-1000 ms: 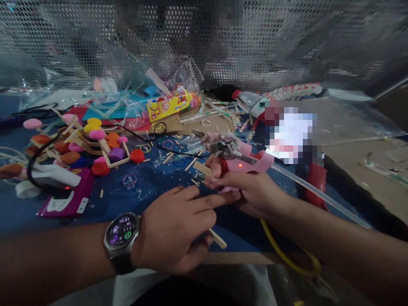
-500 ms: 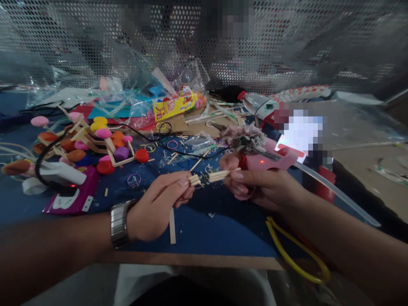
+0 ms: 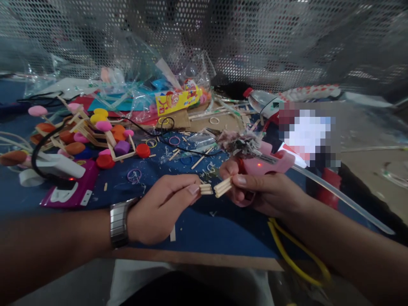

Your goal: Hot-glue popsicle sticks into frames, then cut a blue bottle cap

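My left hand [image 3: 167,202], a metal watch at its wrist, pinches a short bundle of thin wooden sticks [image 3: 205,189] between thumb and fingers. Just right of it, my right hand [image 3: 251,185] grips a second short stick bundle [image 3: 223,187] with thumb and forefinger. The two bundles point at each other with a narrow gap between. That same right hand also holds a pink glue gun [image 3: 264,161], partly hidden by the fingers. Grey, stringy residue [image 3: 240,144] covers its front, a small red light glows, and a long clear glue stick [image 3: 344,199] comes out of its back.
At left stands a stick model [image 3: 92,131] with coloured foam pieces, behind a purple power bank [image 3: 72,187] with a cable. Yellow packaging [image 3: 178,102], a bottle [image 3: 264,104] and plastic wrap lie at the back. Glue strings and sticks litter the blue table [image 3: 204,238].
The stick bundles have come closer together. The right-hand bundle now slants, its left end lower. My left hand has shifted slightly right, and the view has moved a little.
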The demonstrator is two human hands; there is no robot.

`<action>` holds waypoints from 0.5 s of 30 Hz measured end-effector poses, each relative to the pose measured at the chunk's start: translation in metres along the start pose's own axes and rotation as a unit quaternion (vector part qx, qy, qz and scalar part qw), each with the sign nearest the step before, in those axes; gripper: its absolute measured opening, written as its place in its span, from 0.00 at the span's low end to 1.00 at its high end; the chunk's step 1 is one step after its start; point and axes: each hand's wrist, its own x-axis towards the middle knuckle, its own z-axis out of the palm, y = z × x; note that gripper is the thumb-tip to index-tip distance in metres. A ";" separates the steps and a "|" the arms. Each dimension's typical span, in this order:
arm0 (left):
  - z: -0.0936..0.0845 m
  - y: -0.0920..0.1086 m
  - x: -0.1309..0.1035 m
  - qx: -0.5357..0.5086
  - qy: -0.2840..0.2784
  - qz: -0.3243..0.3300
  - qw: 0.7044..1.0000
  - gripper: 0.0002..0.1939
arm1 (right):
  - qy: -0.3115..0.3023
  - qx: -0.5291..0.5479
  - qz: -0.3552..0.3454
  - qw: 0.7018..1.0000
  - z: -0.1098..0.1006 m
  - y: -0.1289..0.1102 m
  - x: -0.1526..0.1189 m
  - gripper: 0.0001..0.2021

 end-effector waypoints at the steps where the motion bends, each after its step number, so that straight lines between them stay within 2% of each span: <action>1: 0.000 0.000 0.000 0.001 -0.003 -0.001 1.000 0.21 | 0.001 0.000 0.002 1.000 0.000 0.000 0.000 0.16; 15: 0.000 0.000 0.000 -0.013 -0.008 -0.003 1.000 0.19 | 0.017 0.005 0.022 1.000 0.001 0.001 -0.001 0.14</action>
